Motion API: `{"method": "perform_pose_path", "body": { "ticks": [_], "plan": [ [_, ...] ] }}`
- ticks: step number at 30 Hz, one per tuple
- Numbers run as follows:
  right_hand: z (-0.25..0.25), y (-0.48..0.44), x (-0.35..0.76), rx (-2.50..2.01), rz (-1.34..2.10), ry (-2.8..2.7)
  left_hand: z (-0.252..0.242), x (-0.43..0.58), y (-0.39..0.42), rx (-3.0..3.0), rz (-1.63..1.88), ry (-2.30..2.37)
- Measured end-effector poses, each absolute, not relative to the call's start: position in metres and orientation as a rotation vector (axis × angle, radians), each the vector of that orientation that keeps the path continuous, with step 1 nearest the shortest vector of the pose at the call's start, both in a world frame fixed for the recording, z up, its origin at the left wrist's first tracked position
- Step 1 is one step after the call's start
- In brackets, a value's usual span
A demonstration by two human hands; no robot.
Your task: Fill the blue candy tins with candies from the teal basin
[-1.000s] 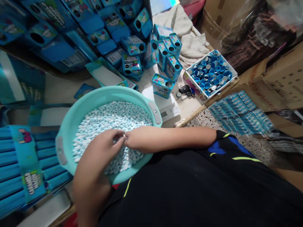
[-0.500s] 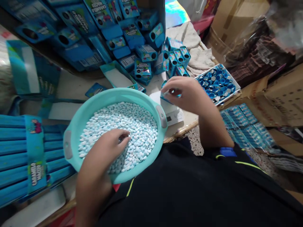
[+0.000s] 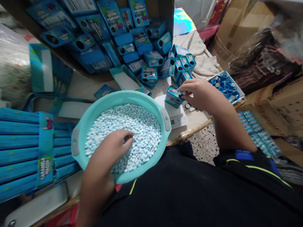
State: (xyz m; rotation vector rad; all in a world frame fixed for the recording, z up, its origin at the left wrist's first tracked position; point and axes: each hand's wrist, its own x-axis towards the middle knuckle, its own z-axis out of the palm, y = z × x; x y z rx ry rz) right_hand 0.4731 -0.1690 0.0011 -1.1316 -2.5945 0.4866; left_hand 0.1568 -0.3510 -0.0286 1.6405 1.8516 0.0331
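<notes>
**Left hand** [image 3: 110,149]: over the near side of the bowl, fingertips down among the candies.
**Left fingers** [image 3: 129,136]: bunched together in a pinch; anything held between them hidden, so cannot tell.
**Right hand** [image 3: 197,93]: raised above the tabletop, at the right end of the tin.
**Right fingers** [image 3: 182,90]: close together at the tin's corner; firm grip or light touch, cannot tell.
**Tin** [image 3: 173,96]: blue printed Caramelo Macizo tin, tilted slightly, on the digital scale [image 3: 176,121]; placement likely meant for a weight reading.
**Bowl**: turquoise plastic bowl [image 3: 123,96], grey handles, close to the scale, probably for a short reach between the two.
**Candies** [image 3: 144,132]: small pale blue-white ovals, loose in a deep layer inside the bowl.
**Nearby**: blue-and-silver lids [image 3: 227,85] in a white tray, within easy reach of the right hand; more blue tins [image 3: 183,64] grouped upright beyond the scale.
**Rest**: blue cartons [image 3: 113,17] stacked at the back, banded blue sticks [image 3: 23,151] at left, cardboard boxes [image 3: 241,31] at right.
</notes>
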Motion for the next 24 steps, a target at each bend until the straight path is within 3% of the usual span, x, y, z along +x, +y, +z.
{"method": "perform_pose_path", "body": {
  "ticks": [13, 18, 24],
  "plan": [
    [0.012, -0.2, 0.445, -1.111, 0.356, -2.539, -0.026, 0.158, -0.35, 1.667, 0.019, 1.822],
    [0.004, -0.279, 0.374, -0.563, 0.654, -3.053, -0.026, 0.154, -0.35, 1.665, 0.099, 1.765],
    [-0.015, -0.3, 0.349, -0.441, 0.947, -3.223, -0.022, 0.153, -0.347, 1.674, 0.041, 1.794]
  ]
}}
